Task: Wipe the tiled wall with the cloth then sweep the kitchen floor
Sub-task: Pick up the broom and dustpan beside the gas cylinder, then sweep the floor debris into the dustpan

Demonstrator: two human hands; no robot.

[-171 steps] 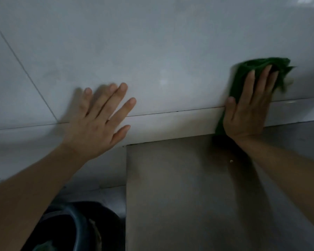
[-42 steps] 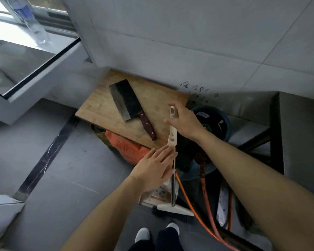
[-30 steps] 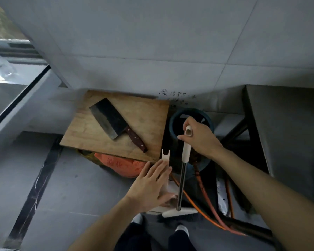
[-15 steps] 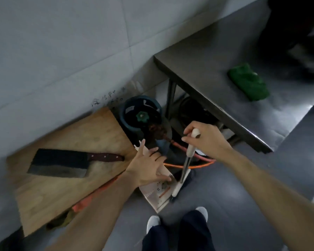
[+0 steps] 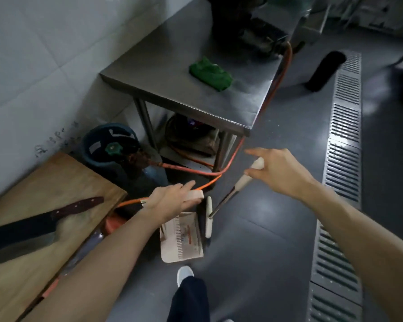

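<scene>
The green cloth (image 5: 211,73) lies bunched on the steel table (image 5: 186,96), apart from both hands. My right hand (image 5: 275,170) grips the white top of the broom handle (image 5: 244,181); its metal shaft slants down to the white broom head (image 5: 208,217) on the grey floor (image 5: 265,240). My left hand (image 5: 170,201) holds the upright handle of the beige dustpan (image 5: 182,238), which rests on the floor right beside the broom head. The white tiled wall (image 5: 44,54) rises at the left.
A wooden board (image 5: 33,205) with a cleaver (image 5: 33,226) sits at the left. A blue gas cylinder (image 5: 112,152) with an orange hose (image 5: 196,173) stands by the table leg. A floor drain grate (image 5: 342,170) runs along the right. My shoe (image 5: 185,275) is below the dustpan.
The cloth left my right hand and now lies on the table. My right hand took the broom and swung it rightward; my left hand closed on the dustpan handle. The view turned right.
</scene>
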